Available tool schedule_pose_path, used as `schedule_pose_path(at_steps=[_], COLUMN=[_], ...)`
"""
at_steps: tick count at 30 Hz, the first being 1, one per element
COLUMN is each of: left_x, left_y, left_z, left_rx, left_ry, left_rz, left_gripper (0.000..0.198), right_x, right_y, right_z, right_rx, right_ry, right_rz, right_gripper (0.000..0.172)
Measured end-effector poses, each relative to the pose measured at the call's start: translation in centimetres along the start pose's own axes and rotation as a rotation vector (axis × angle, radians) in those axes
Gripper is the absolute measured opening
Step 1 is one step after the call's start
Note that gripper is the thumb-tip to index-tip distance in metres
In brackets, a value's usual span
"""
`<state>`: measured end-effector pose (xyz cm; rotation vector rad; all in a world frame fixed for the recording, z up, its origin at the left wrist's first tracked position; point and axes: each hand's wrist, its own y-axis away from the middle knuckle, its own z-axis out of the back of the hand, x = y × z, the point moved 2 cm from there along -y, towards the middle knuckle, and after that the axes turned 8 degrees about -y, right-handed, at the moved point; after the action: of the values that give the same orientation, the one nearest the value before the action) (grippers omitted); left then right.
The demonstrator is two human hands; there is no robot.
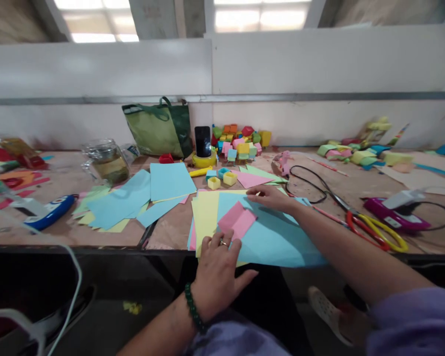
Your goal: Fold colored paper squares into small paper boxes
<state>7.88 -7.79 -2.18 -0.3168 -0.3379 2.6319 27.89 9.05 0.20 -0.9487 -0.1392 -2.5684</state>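
Observation:
A small pink sheet of paper [237, 220] with a crease across it lies at an angle on a large blue sheet [282, 242]. Beneath them is a yellow sheet [206, 210], with more coloured paper edges showing at the left. My left hand [220, 269], wearing a ring and a green bead bracelet, rests its fingertips at the pink paper's near edge, thumb held apart. At the far edge of the blue sheet, my right hand [270, 198] lies with its fingers stretched to the left. Nothing shows gripped in either hand.
Beyond the stack stand small folded paper boxes [230, 178] and a pile of coloured paper pieces [241, 143]. Scissors [374, 232] and a purple power strip [395, 215] lie right. Loose sheets [118, 200], a glass jar [107, 163], a phone [202, 141] and a green bag [159, 128] are left.

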Motion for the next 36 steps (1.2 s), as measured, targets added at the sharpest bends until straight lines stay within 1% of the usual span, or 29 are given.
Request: schedule_pose_path(at_steps=[3, 4, 7, 10, 12, 13, 14, 16, 17, 18, 19, 21, 23, 24, 25, 28, 29, 32, 33, 36], left_x=[0.9, 1.2, 2.3, 3.1, 3.6, 3.9, 4.3, 5.0, 5.4, 5.6, 5.9, 6.1, 6.3, 6.3, 6.4, 6.5, 6.5, 6.5, 6.4, 6.1], left_y=[-0.7, -0.9, -1.6, -2.3, -2.7, -3.0, -3.3, -3.9, -4.2, -4.6, -4.9, -5.5, -5.8, -5.9, -5.9, -5.9, -5.8, -5.5, -5.4, -5.1], left_z=[1.4, 1.8, 2.6, 2.4, 2.0, 1.9, 1.7, 1.5, 1.4, 1.3, 1.3, 1.6, 2.0, 2.1, 2.1, 1.6, 1.3, 1.0, 1.0, 1.4], left_rx=[0.025, 0.042, 0.062, 0.052, 0.014, -0.016, -0.044, -0.062, -0.036, 0.012, 0.066, 0.155, 0.176, 0.181, 0.187, 0.218, 0.223, 0.199, 0.186, 0.155], left_ry=[0.052, 0.059, 0.045, 0.013, 0.007, 0.016, 0.034, 0.098, 0.139, 0.187, 0.233, 0.244, 0.224, 0.242, 0.29, 0.463, 0.468, 0.367, 0.343, 0.316], left_rz=[-0.037, -0.05, -0.049, -0.014, 0.045, 0.089, 0.14, 0.222, 0.238, 0.228, 0.207, 0.174, 0.18, 0.188, 0.201, 0.235, 0.234, 0.167, 0.134, 0.033], left_gripper=[0.049, 0.044, 0.027, 0.02, 0.012, 0.011, 0.022, 0.054, 0.065, 0.068, 0.062, 0.039, 0.023, 0.021, 0.024, 0.039, 0.037, 0.013, 0.012, 0.02], right_x=[1.2, 1.5, 1.8, 1.8, 1.8, 1.8, 1.8, 1.9, 2.0, 2.0, 2.0, 1.9, 1.8, 1.7, 1.7, 1.7, 1.8, 2.0, 2.1, 2.4], right_y=[0.4, 0.5, 1.2, 2.3, 3.2, 3.6, 4.0, 4.3, 4.4, 4.4, 4.3, 4.1, 4.0, 4.0, 4.1, 4.7, 4.9, 5.7, 5.9, 6.3], right_z=[-0.4, -0.5, -1.0, -1.3, -1.4, -1.4, -1.5, -1.6, -1.6, -1.6, -1.6, -1.5, -1.5, -1.5, -1.5, -1.5, -1.5, -1.5, -1.5, -1.6], right_rx=[0.092, 0.124, 0.187, 0.17, 0.161, 0.167, 0.172, 0.174, 0.174, 0.178, 0.188, 0.214, 0.209, 0.197, 0.185, 0.162, 0.152, 0.105, 0.09, 0.049], right_ry=[-0.079, -0.102, -0.168, -0.22, -0.252, -0.265, -0.27, -0.255, -0.241, -0.229, -0.221, -0.215, -0.203, -0.196, -0.192, -0.187, -0.181, -0.133, -0.112, -0.013], right_rz=[0.078, 0.092, 0.103, 0.102, 0.1, 0.097, 0.094, 0.089, 0.088, 0.085, 0.078, 0.065, 0.075, 0.089, 0.105, 0.133, 0.138, 0.173, 0.191, 0.237], right_gripper=[0.052, 0.049, 0.029, 0.026, 0.028, 0.028, 0.025, 0.017, 0.014, 0.013, 0.013, 0.014, 0.016, 0.016, 0.015, 0.014, 0.014, 0.015, 0.016, 0.02])
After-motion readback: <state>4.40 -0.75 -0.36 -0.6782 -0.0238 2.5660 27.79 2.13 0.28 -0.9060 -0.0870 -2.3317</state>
